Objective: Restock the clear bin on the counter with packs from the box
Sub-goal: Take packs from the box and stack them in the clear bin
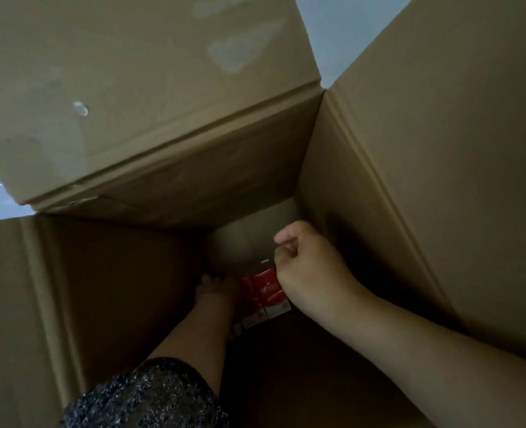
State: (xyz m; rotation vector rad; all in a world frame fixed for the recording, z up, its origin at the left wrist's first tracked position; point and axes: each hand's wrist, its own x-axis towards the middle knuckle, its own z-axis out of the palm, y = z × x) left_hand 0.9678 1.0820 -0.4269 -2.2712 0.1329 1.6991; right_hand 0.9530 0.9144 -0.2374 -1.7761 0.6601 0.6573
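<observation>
I see both hands deep in the open cardboard box [409, 149], right hand [308, 267] fisted mid-frame, touching red packs [267, 298], left hand [217, 288] beside them, its fingers' state unclear

Packs [266, 296] deep inside box [409, 149], between hands.

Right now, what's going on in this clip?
A person is reaching with both arms deep into a large cardboard box whose flaps are open. At the bottom, red and white packs sit between the hands. The left hand is low in the shadow beside the packs, apparently touching them. The right hand is curled just above them; whether it grips one is unclear. No clear bin or counter is in view.
</observation>
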